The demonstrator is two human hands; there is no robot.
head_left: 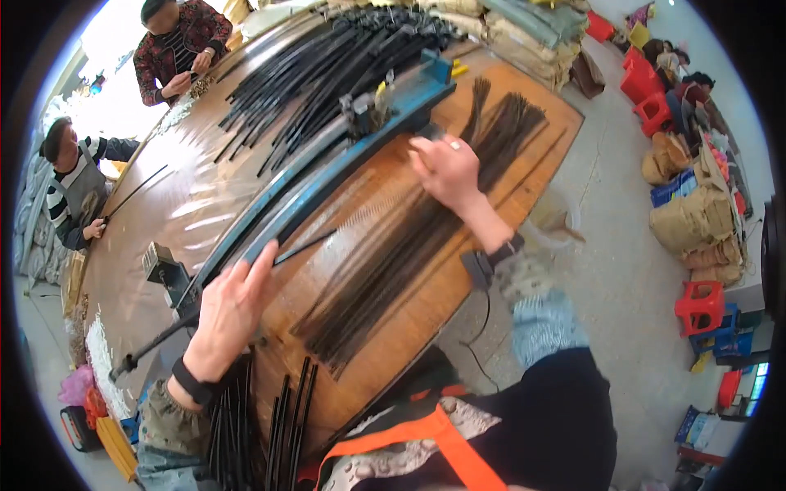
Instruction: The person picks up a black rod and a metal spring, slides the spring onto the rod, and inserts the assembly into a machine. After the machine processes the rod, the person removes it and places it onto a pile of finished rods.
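Observation:
A long blue metal bench fixture (pixel 307 190) with a rail lies across the wooden table (pixel 442 303). My left hand (pixel 231 307) is closed at its near end, around a thin black rod (pixel 307 245) whose end sticks out past my fingers. Beside the metal clamp (pixel 364 113) at the fixture's far end, my right hand (pixel 449 169) is curled into a fist. A dark piece shows by its fingers, but what they grip is hidden. Beneath my right forearm runs a bundle of thin dark brown rods (pixel 393 266).
Many black tubes (pixel 344 69) are heaped across the table's far side. More black tubes (pixel 291 421) stand near my lap. Two people (pixel 176 53) work along the far left edge. Red stools (pixel 700 307) and sacks (pixel 696 217) line the right side.

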